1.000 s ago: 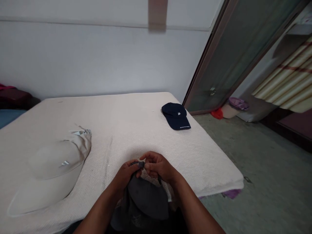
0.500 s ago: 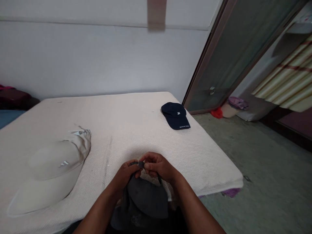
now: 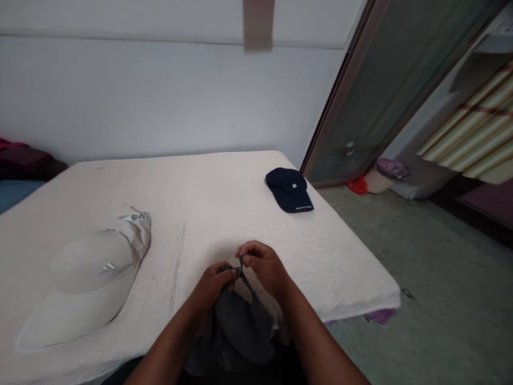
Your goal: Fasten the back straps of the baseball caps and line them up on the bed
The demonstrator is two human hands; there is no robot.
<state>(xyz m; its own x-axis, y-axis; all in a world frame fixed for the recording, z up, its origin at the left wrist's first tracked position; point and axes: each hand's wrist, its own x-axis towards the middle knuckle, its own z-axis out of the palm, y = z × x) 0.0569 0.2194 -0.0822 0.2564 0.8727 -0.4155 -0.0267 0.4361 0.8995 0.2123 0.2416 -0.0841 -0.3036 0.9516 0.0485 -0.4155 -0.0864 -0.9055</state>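
A dark grey cap (image 3: 240, 326) lies at the near edge of the bed, between my forearms. My left hand (image 3: 211, 286) pinches the small buckle of its back strap (image 3: 237, 271). My right hand (image 3: 262, 267) is closed too, its fingertips gripping the same strap right beside the left. Both hands touch each other over the cap.
A white-covered bed (image 3: 200, 203) fills the middle. A beige cap (image 3: 86, 278) lies at the left, a navy cap (image 3: 289, 190) near the far right corner. Right of the bed are bare floor, a glass door (image 3: 368, 101) and a red thing (image 3: 356, 185).
My right hand has risen slightly and drawn the strap up and taut. The left hand has kept its pinch at the buckle.
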